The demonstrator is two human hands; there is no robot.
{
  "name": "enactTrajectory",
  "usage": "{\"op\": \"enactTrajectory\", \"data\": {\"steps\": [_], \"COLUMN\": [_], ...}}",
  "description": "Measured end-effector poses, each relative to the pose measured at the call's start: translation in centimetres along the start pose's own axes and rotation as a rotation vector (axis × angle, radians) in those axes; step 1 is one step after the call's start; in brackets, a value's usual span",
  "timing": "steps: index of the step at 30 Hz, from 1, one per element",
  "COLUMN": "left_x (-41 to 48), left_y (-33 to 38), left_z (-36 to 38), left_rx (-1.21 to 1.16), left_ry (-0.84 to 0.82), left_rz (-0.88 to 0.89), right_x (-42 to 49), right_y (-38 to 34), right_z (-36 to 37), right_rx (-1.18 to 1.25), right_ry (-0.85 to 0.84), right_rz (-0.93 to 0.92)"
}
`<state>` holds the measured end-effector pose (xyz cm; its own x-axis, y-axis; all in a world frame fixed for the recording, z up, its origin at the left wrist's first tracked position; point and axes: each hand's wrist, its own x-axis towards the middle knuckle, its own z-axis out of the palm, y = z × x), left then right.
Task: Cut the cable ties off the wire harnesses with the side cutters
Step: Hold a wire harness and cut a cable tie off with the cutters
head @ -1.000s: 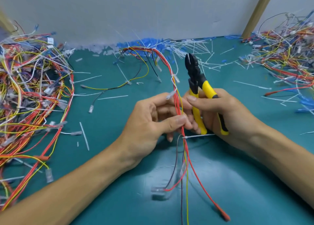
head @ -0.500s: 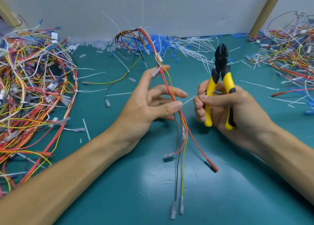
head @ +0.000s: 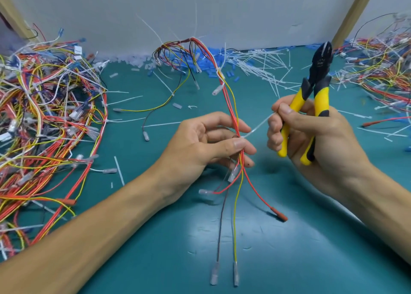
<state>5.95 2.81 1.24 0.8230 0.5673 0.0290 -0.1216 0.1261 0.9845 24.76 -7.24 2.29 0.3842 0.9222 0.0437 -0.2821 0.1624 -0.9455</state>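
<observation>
The left hand was raised above the table with its forearm coming in from the lower left; the palm was turned toward the right hand, the thumb pressed across the wire harness against the middle fingers, and the index finger lay stretched out behind the wires; so this hand pinched the bundle. Above that hand the harness rose in red and yellow strands and arched over away from the person; below it the loose leads hung down to their terminals near the table.

The right hand was just beside the left, wrist bent, fingers curled round the yellow handles of the side cutters; the black head pointed up and away from the hand, jaws together as far as I could tell. The thumb and forefinger of the same hand also pinched the free end of a white cable tie, which ran slanting down to the harness at the left thumb.

Far out from the left hand lay a pile of harnesses; beyond the right hand another pile; between them, past both hands, a litter of cut ties.
</observation>
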Motion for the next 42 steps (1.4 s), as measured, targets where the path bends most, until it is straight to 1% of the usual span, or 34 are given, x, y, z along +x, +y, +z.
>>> {"op": "enactTrajectory", "data": {"steps": [3,6,7,9,12,13,14,15,16,17,20,23,25,26,29,31,32,34,37,39,42], "left_x": [-0.2,-1.0,-1.4,-2.2,-2.7,-2.7,-2.9,-3.0,-2.9,-2.7,-1.0,0.7,1.2,1.3,1.6,1.7,1.7,1.5,1.3,1.3,1.1], "left_y": [0.2,-0.4,-0.5,-0.8,-0.8,-0.6,-0.4,-0.2,-0.2,-0.2,-0.5,0.2,0.6,0.6,0.5,0.4,0.4,0.4,0.5,0.2,0.2], "left_z": [0.4,2.1,2.6,3.2,2.9,2.8,2.7,2.7,2.6,2.3,0.6,-1.4,-2.3,-2.6,-3.4,-3.7,-3.7,-3.5,-3.0,-2.7,-2.4], "left_rx": [0.009,0.085,0.122,0.200,0.413,0.428,0.387,0.311,0.238,0.194,0.139,-0.077,-0.194,-0.203,-0.114,-0.058,-0.017,0.047,0.087,0.244,0.629], "left_ry": [-0.064,-0.034,-0.047,-0.171,-0.385,-0.429,-0.449,-0.435,-0.384,-0.294,0.076,0.327,0.444,0.491,0.625,0.639,0.611,0.551,0.516,0.571,0.715], "left_rz": [0.022,0.092,0.103,0.085,0.067,0.072,0.062,0.040,0.023,0.013,0.026,0.003,-0.027,-0.032,-0.052,-0.084,-0.087,-0.084,-0.056,0.023,0.255], "right_x": [0.4,0.7,0.8,0.6,0.1,0.0,0.0,-0.1,-0.2,-0.2,-0.3,-0.7,-1.1,-1.3,-1.7,-1.6,-1.5,-1.4,-1.4,-1.1,-0.6], "right_y": [-0.2,-0.2,-0.2,-0.1,0.3,0.4,0.5,0.6,0.7,0.6,0.0,-1.0,-1.4,-1.5,-1.9,-1.9,-1.8,-1.6,-1.1,-0.7,-0.5], "right_z": [-0.2,-0.5,-0.6,-0.5,-0.1,0.0,0.1,0.2,0.3,0.3,0.0,-0.2,-0.3,-0.2,0.1,0.3,0.4,0.3,0.1,0.1,0.0], "right_rx": [0.021,-0.027,-0.049,-0.080,-0.104,-0.129,-0.152,-0.162,-0.155,-0.140,-0.128,-0.190,-0.268,-0.312,-0.413,-0.459,-0.473,-0.479,-0.439,-0.330,-0.208], "right_ry": [0.041,0.073,0.071,0.021,-0.089,-0.107,-0.116,-0.122,-0.130,-0.136,-0.178,-0.336,-0.487,-0.566,-0.778,-0.852,-0.858,-0.810,-0.653,-0.514,-0.300], "right_rz": [0.028,0.047,0.059,0.096,0.166,0.172,0.172,0.169,0.165,0.164,0.164,0.174,0.215,0.244,0.332,0.335,0.322,0.297,0.223,0.175,0.096]}}
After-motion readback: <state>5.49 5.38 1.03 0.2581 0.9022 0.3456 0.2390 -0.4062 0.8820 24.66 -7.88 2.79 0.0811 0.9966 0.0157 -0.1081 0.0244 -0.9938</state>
